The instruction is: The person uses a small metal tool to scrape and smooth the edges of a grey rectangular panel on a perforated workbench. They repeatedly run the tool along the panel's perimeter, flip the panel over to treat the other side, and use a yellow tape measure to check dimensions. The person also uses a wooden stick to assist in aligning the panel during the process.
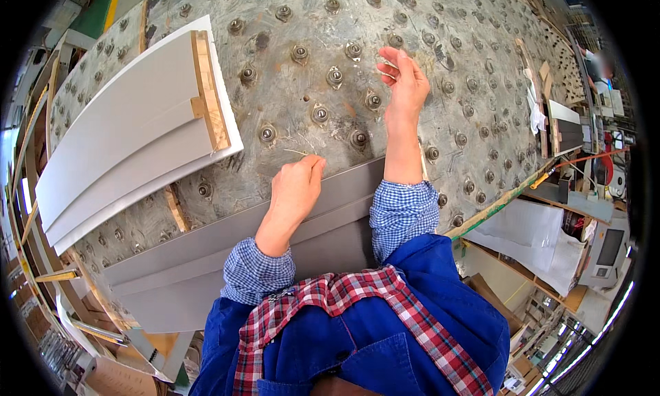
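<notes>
My left hand (295,188) is closed above the far edge of a long grey panel (185,248), its thumb pressed against the curled fingers. A thin pale strand (296,151) pokes out beside the thumb and seems pinched there; its other end is hard to trace. Farther out, my right hand (407,80) is raised over the roller-studded table (302,93), fingers loosely bent and apart. I see nothing certain in it. The grey panel has stepped ridges and lies across the table's near side, partly hidden by my arms and body.
On the left, another grey panel (130,107) lies on a white sheet (230,121), with a wooden strip (210,86) along its end. A wooden batten (177,209) lies between the panels. At right stand a shelf with white sheeting (522,227) and a grey machine (606,253); a person appears far off.
</notes>
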`<action>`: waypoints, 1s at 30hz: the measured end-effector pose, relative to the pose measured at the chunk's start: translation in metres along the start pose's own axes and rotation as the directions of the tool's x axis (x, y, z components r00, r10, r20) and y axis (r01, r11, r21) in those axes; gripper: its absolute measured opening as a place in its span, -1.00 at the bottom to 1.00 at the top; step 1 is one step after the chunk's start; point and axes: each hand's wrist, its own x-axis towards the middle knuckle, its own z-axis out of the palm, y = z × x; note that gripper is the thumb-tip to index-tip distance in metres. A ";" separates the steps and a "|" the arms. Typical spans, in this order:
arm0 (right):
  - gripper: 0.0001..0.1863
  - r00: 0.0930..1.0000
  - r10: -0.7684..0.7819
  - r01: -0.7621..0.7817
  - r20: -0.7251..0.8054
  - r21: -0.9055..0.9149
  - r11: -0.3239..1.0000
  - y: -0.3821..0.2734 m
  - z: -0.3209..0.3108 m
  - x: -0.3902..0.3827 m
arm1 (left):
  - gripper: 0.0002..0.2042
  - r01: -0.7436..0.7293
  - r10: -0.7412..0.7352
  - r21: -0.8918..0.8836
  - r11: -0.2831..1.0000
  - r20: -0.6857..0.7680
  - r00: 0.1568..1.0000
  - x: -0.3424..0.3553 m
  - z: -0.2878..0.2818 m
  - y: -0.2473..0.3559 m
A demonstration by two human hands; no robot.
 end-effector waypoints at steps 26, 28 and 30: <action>-0.74 0.991 0.026 -0.016 0.129 -0.076 0.997 0.002 0.009 -0.011 | -0.93 -0.194 0.201 0.095 0.976 -0.068 0.977 -0.001 0.016 0.020; -0.74 0.991 0.026 -0.016 0.134 -0.074 0.997 0.003 0.008 -0.011 | -0.93 -0.178 0.181 0.073 0.981 -0.051 0.982 -0.002 0.011 0.017; -0.74 0.990 0.032 -0.023 0.141 -0.063 0.998 0.003 0.008 -0.011 | -0.93 -0.185 0.190 0.087 0.979 -0.055 0.980 -0.005 0.003 0.017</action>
